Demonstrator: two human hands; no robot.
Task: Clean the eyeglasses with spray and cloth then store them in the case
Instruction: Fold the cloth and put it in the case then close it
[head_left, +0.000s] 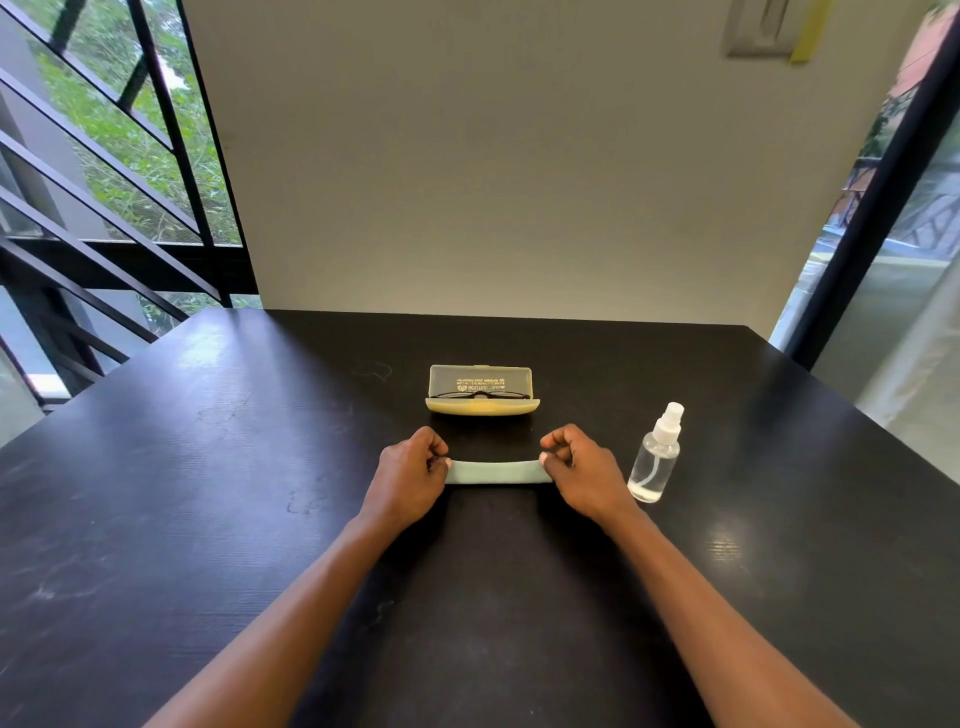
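Observation:
A pale green cloth (496, 472), folded into a narrow strip, lies on the black table (208, 493). My left hand (413, 467) pinches its left end and my right hand (582, 465) pinches its right end. Just beyond the cloth stands a yellowish case (482, 406) with its translucent lid raised. Dark-framed eyeglasses (480, 395) rest inside it. A clear spray bottle (655, 457) with a white nozzle stands upright just right of my right hand.
A plain wall rises behind the table's far edge (519, 317). Black window frames and a railing stand at the left, and a glass door at the right.

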